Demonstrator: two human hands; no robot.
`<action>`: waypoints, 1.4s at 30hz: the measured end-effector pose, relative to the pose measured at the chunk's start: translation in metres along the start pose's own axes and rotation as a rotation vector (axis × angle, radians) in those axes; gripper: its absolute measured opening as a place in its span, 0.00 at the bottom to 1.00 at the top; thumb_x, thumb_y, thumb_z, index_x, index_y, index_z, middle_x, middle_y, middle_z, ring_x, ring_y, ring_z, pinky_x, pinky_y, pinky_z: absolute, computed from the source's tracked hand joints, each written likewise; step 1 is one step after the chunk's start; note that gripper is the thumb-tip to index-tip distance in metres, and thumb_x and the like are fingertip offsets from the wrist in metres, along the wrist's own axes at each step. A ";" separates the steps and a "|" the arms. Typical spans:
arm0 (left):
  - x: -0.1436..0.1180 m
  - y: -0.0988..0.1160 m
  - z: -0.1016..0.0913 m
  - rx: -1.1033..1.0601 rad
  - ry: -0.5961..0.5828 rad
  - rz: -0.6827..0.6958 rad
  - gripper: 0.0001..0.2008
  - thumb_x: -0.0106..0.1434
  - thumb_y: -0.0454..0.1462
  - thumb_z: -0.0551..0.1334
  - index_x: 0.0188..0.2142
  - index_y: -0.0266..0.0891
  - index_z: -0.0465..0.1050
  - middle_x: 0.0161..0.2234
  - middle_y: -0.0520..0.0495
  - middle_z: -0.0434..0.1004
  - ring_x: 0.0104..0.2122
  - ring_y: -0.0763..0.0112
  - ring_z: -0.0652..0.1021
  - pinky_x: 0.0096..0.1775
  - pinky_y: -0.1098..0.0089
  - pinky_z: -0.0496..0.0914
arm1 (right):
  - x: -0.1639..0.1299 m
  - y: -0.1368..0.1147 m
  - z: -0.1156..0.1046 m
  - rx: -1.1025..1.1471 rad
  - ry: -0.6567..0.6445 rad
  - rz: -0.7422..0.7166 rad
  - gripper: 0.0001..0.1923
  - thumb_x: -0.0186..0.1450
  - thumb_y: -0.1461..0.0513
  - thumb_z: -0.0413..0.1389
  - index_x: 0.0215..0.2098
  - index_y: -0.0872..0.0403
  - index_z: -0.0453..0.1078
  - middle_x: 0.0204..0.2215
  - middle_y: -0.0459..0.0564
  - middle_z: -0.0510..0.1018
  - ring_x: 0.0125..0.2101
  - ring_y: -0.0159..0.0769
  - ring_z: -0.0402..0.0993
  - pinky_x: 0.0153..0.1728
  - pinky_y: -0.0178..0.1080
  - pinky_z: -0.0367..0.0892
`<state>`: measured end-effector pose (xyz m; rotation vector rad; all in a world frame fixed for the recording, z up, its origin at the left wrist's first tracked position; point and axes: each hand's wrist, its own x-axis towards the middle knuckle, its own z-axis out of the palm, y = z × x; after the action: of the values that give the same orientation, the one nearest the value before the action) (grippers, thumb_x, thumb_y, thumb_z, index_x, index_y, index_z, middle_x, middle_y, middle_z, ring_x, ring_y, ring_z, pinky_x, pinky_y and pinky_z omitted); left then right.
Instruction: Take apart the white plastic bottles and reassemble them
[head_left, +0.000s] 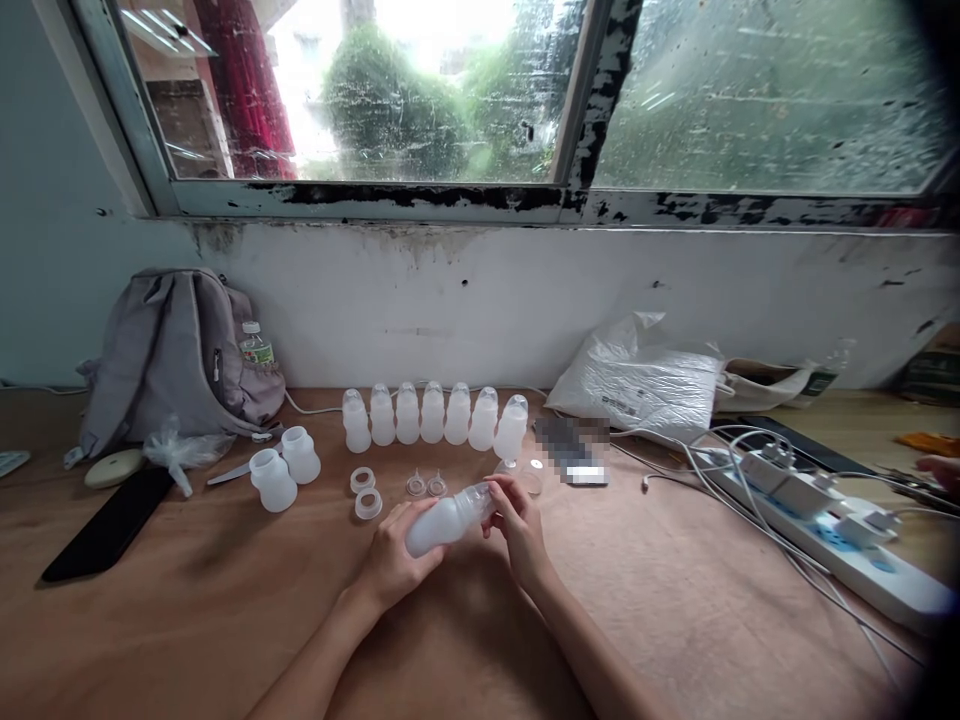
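Observation:
My left hand (391, 562) grips the body of a white translucent baby bottle (444, 522), held tilted with its top to the right. My right hand (516, 520) closes on the bottle's clear cap end. Behind my hands a row of several capped bottles (433, 414) stands on the brown table (225, 620). Two open bottle bodies (283, 468) stand to the left. Two white rings (365, 493) and two clear nipples (426, 486) lie in front of the row. A clear cap (529, 474) lies beside my right hand.
A grey backpack (169, 360) with a water bottle leans on the wall at left, with a black phone (109, 522) before it. A white plastic bag (637, 385) and a power strip (832, 530) with cables lie at right. Another person's hand (941, 470) shows at the far right edge.

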<state>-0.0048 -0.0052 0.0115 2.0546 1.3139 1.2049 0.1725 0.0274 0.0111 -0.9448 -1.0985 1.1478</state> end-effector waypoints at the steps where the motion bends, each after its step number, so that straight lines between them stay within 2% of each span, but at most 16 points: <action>1: 0.000 0.000 0.000 -0.006 -0.007 0.004 0.22 0.50 0.35 0.62 0.46 0.42 0.65 0.42 0.46 0.71 0.41 0.64 0.72 0.43 0.64 0.67 | -0.001 0.000 0.000 -0.001 -0.004 0.002 0.14 0.56 0.53 0.54 0.34 0.54 0.65 0.26 0.44 0.67 0.16 0.26 0.62 0.15 0.31 0.61; 15: -0.005 -0.001 0.002 -0.063 -0.020 0.013 0.22 0.50 0.35 0.62 0.47 0.39 0.66 0.37 0.46 0.70 0.34 0.68 0.73 0.36 0.70 0.70 | -0.017 0.002 0.011 -0.067 0.042 -0.039 0.13 0.59 0.54 0.51 0.37 0.53 0.66 0.25 0.46 0.68 0.21 0.29 0.61 0.19 0.32 0.61; 22: -0.006 -0.005 0.003 -0.062 0.003 -0.011 0.21 0.49 0.38 0.63 0.45 0.39 0.67 0.34 0.46 0.70 0.32 0.68 0.73 0.33 0.70 0.70 | -0.022 0.002 0.015 -0.060 0.039 0.031 0.15 0.58 0.52 0.51 0.38 0.53 0.65 0.26 0.47 0.69 0.24 0.33 0.63 0.21 0.34 0.63; 26: -0.005 -0.004 0.006 -0.041 -0.002 -0.031 0.21 0.50 0.38 0.62 0.45 0.39 0.66 0.35 0.45 0.70 0.33 0.67 0.73 0.35 0.68 0.70 | -0.019 0.004 0.014 -0.027 0.033 0.097 0.15 0.58 0.51 0.51 0.39 0.51 0.65 0.29 0.48 0.69 0.25 0.34 0.64 0.21 0.34 0.65; 29: -0.004 -0.001 0.008 -0.018 -0.006 -0.023 0.22 0.52 0.39 0.61 0.48 0.40 0.64 0.39 0.44 0.70 0.37 0.64 0.72 0.39 0.65 0.69 | -0.014 0.003 0.012 -0.005 0.007 0.115 0.16 0.59 0.51 0.50 0.40 0.49 0.64 0.30 0.48 0.69 0.25 0.34 0.65 0.21 0.34 0.65; 31: -0.004 0.003 0.009 -0.009 -0.018 -0.001 0.22 0.56 0.40 0.57 0.51 0.40 0.61 0.42 0.42 0.69 0.41 0.62 0.71 0.43 0.63 0.68 | -0.011 -0.002 0.011 -0.020 -0.012 0.070 0.16 0.59 0.50 0.49 0.42 0.49 0.64 0.30 0.47 0.69 0.25 0.33 0.65 0.22 0.34 0.65; 34: -0.005 0.009 0.008 -0.005 -0.119 0.042 0.22 0.62 0.39 0.50 0.56 0.40 0.53 0.49 0.41 0.64 0.49 0.61 0.66 0.51 0.59 0.61 | -0.010 -0.016 0.011 -0.112 -0.038 -0.051 0.17 0.59 0.51 0.50 0.44 0.49 0.64 0.30 0.48 0.71 0.29 0.34 0.67 0.29 0.35 0.65; 37: -0.007 0.011 0.009 0.004 -0.217 0.077 0.25 0.62 0.39 0.50 0.58 0.40 0.48 0.53 0.40 0.60 0.53 0.59 0.61 0.54 0.54 0.55 | -0.014 -0.030 0.013 -0.142 -0.110 -0.113 0.19 0.59 0.53 0.52 0.47 0.48 0.62 0.33 0.48 0.73 0.33 0.36 0.69 0.35 0.37 0.65; 40: -0.007 0.008 0.013 -0.043 -0.201 0.080 0.26 0.60 0.41 0.53 0.57 0.40 0.49 0.52 0.38 0.62 0.51 0.58 0.65 0.51 0.56 0.61 | -0.019 -0.035 0.016 -0.124 -0.184 -0.145 0.20 0.60 0.52 0.50 0.49 0.48 0.60 0.38 0.51 0.73 0.38 0.40 0.69 0.38 0.40 0.65; 42: -0.007 0.004 0.016 -0.080 -0.175 0.044 0.25 0.59 0.41 0.54 0.56 0.41 0.51 0.50 0.39 0.64 0.48 0.60 0.68 0.48 0.58 0.64 | -0.018 -0.032 0.016 -0.119 -0.164 -0.172 0.19 0.61 0.51 0.47 0.48 0.50 0.61 0.40 0.53 0.73 0.40 0.41 0.68 0.39 0.43 0.64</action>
<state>0.0089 -0.0118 0.0026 2.0886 1.1282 1.0513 0.1628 0.0042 0.0418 -0.8403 -1.3666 1.0414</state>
